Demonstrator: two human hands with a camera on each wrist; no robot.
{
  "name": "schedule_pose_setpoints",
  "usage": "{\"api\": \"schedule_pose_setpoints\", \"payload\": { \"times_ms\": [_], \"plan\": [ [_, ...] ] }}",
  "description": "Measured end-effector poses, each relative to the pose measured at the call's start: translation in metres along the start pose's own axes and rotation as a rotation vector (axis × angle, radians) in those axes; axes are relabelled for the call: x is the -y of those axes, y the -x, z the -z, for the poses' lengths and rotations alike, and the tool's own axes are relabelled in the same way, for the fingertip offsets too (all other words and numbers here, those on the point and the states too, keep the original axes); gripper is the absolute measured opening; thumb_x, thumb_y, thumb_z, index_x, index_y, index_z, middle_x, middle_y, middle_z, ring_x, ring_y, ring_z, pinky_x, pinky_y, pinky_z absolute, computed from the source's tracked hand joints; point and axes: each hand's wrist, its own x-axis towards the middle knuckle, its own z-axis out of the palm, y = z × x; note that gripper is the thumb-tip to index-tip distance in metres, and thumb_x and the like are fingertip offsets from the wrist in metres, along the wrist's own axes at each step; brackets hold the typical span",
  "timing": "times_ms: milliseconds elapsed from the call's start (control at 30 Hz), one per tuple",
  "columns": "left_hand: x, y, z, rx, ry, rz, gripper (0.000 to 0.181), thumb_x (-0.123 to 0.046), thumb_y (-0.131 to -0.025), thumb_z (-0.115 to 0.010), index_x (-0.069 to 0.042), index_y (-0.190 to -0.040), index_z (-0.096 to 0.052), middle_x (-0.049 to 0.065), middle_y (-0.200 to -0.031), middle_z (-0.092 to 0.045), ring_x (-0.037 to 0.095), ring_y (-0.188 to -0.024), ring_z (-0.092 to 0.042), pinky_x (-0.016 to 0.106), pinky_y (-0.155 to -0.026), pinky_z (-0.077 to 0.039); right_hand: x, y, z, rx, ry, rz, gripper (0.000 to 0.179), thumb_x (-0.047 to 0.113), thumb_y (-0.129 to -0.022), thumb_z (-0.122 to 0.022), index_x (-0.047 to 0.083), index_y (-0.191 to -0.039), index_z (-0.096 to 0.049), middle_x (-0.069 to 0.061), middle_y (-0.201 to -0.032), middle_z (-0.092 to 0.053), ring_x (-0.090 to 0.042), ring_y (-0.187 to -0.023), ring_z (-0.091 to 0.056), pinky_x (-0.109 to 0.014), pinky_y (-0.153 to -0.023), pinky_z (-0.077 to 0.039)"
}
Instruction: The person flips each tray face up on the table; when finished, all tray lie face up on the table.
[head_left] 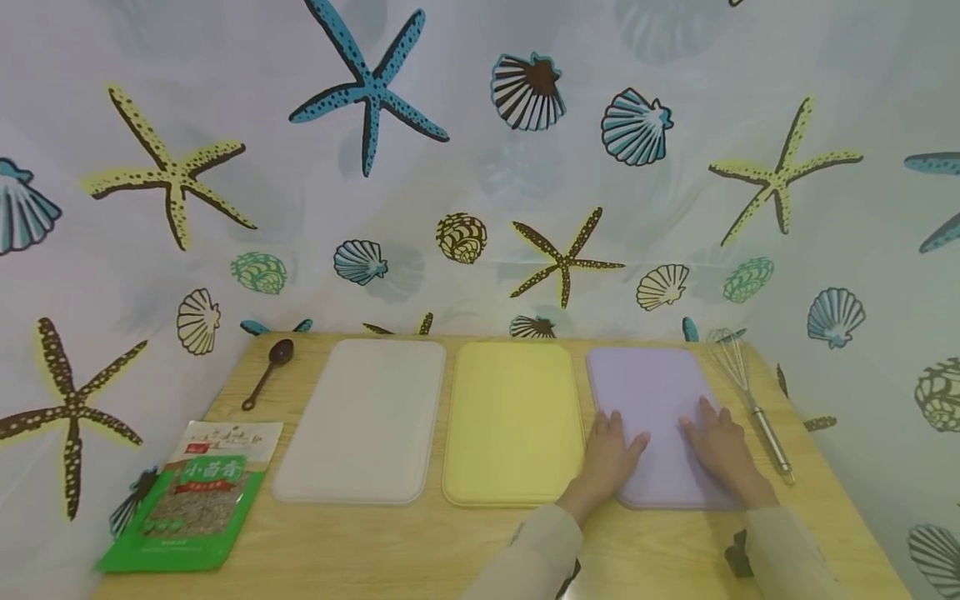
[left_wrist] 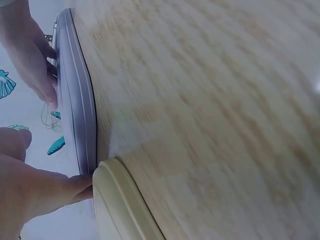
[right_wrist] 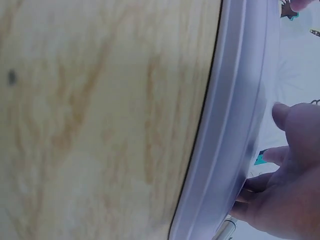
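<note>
A lavender rectangular board (head_left: 645, 379) with rounded corners lies flat at the right of the wooden table. My left hand (head_left: 606, 457) is at its left edge, fingers extended forward, thumb over the surface. In the left wrist view, that hand's fingertips reach into the narrow gap beside the yellow board (left_wrist: 112, 200). My right hand (head_left: 723, 448) rests along the board's right side with fingers spread and relaxed. The right wrist view has its fingers (right_wrist: 257, 192) against the far part of the lavender board's edge (right_wrist: 225, 115).
A white board (head_left: 363, 421) lies left of the yellow one. Farther left are a dark brown spoon (head_left: 270, 371) and a green seed packet (head_left: 191, 496). A metal whisk (head_left: 757, 408) lies just right of my right hand. A shell-patterned curtain (head_left: 465, 167) surrounds the table (head_left: 360, 546).
</note>
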Motion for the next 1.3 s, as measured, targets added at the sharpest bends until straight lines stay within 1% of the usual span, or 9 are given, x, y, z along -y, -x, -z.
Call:
{"api": "schedule_pose_setpoints", "payload": {
  "times_ms": [167, 433, 533, 633, 700, 867, 1100, 1200, 1300],
  "plan": [
    [-0.001, 0.0, 0.002, 0.002, -0.021, -0.006, 0.066, -0.04, -0.098, -0.053, 0.013, -0.136, -0.043, 0.031, -0.148, -0.031, 0.039, -0.138, -0.031, 0.042, -0.114, -0.028, -0.001, -0.004, 0.002, 0.003, 0.025, -0.013, 0.068, 0.036, -0.1, -0.046, -0.016, -0.141, -0.028, -0.049, -0.131, -0.029, -0.069, -0.115, -0.032, -0.074, -0.091, -0.035],
    [0.0, 0.003, 0.005, 0.031, -0.022, -0.005, 0.067, -0.038, -0.096, -0.056, 0.017, -0.133, -0.044, 0.032, -0.149, -0.028, 0.039, -0.139, -0.029, 0.042, -0.114, -0.027, 0.002, -0.007, 0.013, 0.048, -0.041, -0.045, 0.067, 0.033, -0.096, -0.054, -0.018, -0.136, -0.036, -0.046, -0.132, -0.036, -0.065, -0.119, -0.034, -0.07, -0.097, -0.033],
    [0.001, 0.003, 0.005, 0.038, -0.042, -0.006, 0.068, -0.038, -0.096, -0.058, 0.017, -0.133, -0.043, 0.031, -0.149, -0.028, 0.038, -0.139, -0.029, 0.041, -0.115, -0.027, 0.001, -0.007, 0.018, 0.072, -0.103, -0.085, 0.067, 0.032, -0.095, -0.055, -0.017, -0.137, -0.036, -0.043, -0.136, -0.035, -0.06, -0.124, -0.033, -0.066, -0.102, -0.032],
    [0.002, 0.004, 0.005, 0.045, -0.054, -0.006, 0.068, -0.037, -0.095, -0.059, 0.017, -0.134, -0.043, 0.031, -0.15, -0.027, 0.037, -0.139, -0.03, 0.039, -0.115, -0.027, 0.0, -0.007, 0.024, 0.104, -0.199, -0.137, 0.071, 0.034, -0.096, -0.055, -0.015, -0.141, -0.031, -0.041, -0.142, -0.028, -0.058, -0.13, -0.026, -0.064, -0.107, -0.027],
    [0.003, 0.004, 0.004, 0.055, -0.056, -0.004, 0.069, -0.037, -0.094, -0.06, 0.016, -0.135, -0.042, 0.03, -0.151, -0.026, 0.037, -0.14, -0.029, 0.039, -0.115, -0.027, -0.002, -0.006, 0.029, 0.126, -0.261, -0.16, 0.073, 0.034, -0.096, -0.055, -0.015, -0.143, -0.026, -0.041, -0.144, -0.025, -0.057, -0.131, -0.025, -0.063, -0.107, -0.027],
    [0.006, 0.004, 0.002, 0.089, -0.071, 0.001, 0.074, -0.038, -0.093, -0.062, 0.016, -0.137, -0.038, 0.029, -0.152, -0.023, 0.036, -0.141, -0.027, 0.037, -0.115, -0.025, -0.009, -0.003, 0.039, 0.147, -0.342, -0.185, 0.072, 0.03, -0.097, -0.054, -0.014, -0.145, -0.022, -0.042, -0.141, -0.029, -0.055, -0.128, -0.033, -0.06, -0.105, -0.034],
    [0.009, 0.003, 0.003, 0.102, -0.111, -0.017, 0.076, -0.041, -0.093, -0.061, 0.015, -0.138, -0.038, 0.028, -0.153, -0.023, 0.034, -0.142, -0.026, 0.034, -0.115, -0.025, -0.015, -0.004, 0.062, 0.125, -0.483, -0.15, 0.064, 0.011, -0.094, -0.055, -0.012, -0.145, -0.024, -0.04, -0.139, -0.035, -0.053, -0.129, -0.035, -0.058, -0.104, -0.037],
    [0.007, 0.002, 0.005, 0.104, -0.101, -0.022, 0.075, -0.041, -0.093, -0.061, 0.015, -0.137, -0.039, 0.029, -0.152, -0.024, 0.034, -0.141, -0.027, 0.034, -0.115, -0.026, -0.016, -0.002, 0.075, 0.131, -0.478, -0.122, 0.062, 0.007, -0.093, -0.055, -0.013, -0.144, -0.026, -0.039, -0.138, -0.038, -0.051, -0.126, -0.04, -0.053, -0.098, -0.046],
    [0.007, 0.0, 0.005, 0.108, -0.092, -0.023, 0.076, -0.042, -0.093, -0.061, 0.015, -0.137, -0.04, 0.029, -0.152, -0.024, 0.034, -0.141, -0.028, 0.034, -0.115, -0.027, -0.017, 0.0, 0.088, 0.128, -0.439, -0.09, 0.059, 0.002, -0.09, -0.057, -0.015, -0.14, -0.032, -0.039, -0.132, -0.044, -0.051, -0.121, -0.047, -0.046, -0.089, -0.053]
  ]
}}
